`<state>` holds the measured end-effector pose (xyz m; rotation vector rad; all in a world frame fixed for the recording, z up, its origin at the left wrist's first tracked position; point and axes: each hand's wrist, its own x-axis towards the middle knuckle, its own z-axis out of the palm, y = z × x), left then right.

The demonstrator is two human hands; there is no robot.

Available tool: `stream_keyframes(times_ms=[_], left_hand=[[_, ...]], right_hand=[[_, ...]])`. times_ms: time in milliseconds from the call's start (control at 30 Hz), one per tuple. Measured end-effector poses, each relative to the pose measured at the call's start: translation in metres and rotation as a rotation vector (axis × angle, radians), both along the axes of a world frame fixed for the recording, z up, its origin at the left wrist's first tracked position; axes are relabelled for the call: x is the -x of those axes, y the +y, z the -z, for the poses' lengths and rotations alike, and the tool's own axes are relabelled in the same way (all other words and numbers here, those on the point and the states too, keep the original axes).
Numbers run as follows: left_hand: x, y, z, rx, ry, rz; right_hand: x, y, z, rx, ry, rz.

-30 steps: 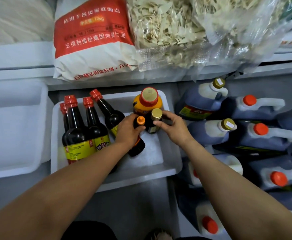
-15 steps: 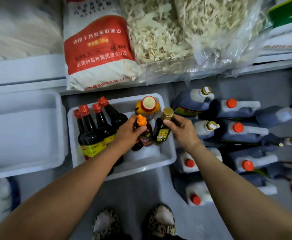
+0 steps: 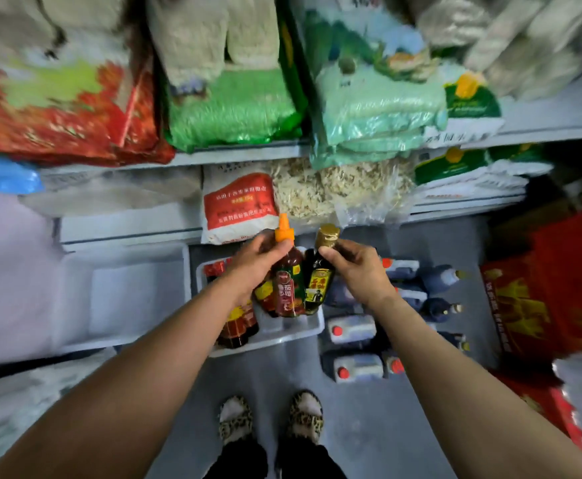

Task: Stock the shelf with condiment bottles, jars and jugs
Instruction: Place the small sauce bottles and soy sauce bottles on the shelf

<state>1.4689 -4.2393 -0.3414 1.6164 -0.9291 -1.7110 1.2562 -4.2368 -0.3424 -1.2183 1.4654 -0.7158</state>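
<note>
The left hand [image 3: 255,261] grips the neck of an orange-capped ketchup bottle [image 3: 287,288], and the right hand [image 3: 355,267] pinches a gold-capped dark sauce bottle [image 3: 319,281] at its neck. The bottles touch, held above the white tray [image 3: 282,335] below the shelf edge [image 3: 241,154]. Bare grey floor [image 3: 362,420] lies open behind the tray.

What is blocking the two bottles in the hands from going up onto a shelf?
Nothing stands right above the orange-capped bottle or gold-capped bottle. But the shelves ahead look packed: a red-labelled sack and bagged goods overhang the nearest one.
</note>
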Motion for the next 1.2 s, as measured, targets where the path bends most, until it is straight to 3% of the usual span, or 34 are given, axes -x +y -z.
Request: stream_keyframes(times_ms=[267, 533, 733, 867, 1200], left_hand=[[-0.047, -0.023, -0.233, 0.23, 0.068, -0.05], [-0.077, -0.066, -0.382, 0.546, 0.05, -0.098], [-0.082, -0.105, -0.434, 0.68, -0.015, -0.209], [-0.07, -0.139, -0.452, 0.701, -0.012, -0.26], [-0.031, -0.225, -0.492, 0.723, -0.056, -0.403]], right_hand=[[-0.036, -0.017, -0.23, 0.223, -0.022, -0.012], [-0.066, -0.066, -0.379, 0.527, -0.009, 0.037], [-0.067, -0.118, -0.439, 0.676, -0.019, 0.045], [-0.054, -0.161, -0.467, 0.723, -0.091, 0.015], [-0.018, -0.269, -0.508, 0.798, -0.046, -0.058]])
